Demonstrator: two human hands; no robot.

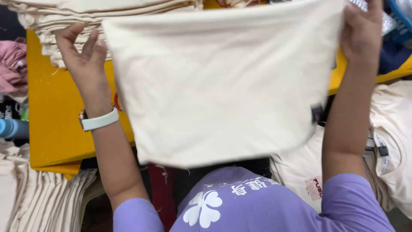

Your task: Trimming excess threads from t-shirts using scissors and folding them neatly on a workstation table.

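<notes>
Looking through the head camera, I see both hands raised, holding a cream folded garment (223, 81) stretched flat above the yellow table (56, 129). My judgement is that it is held taut so the fold stays even. The right hand (362, 32) is closed on the upper right corner. The left hand (83, 56), with a white wristband (99, 121), has spread fingers at the upper left edge; whether it pinches the cloth I cannot tell. A stack of folded cream garments (51, 17) lies behind.
</notes>
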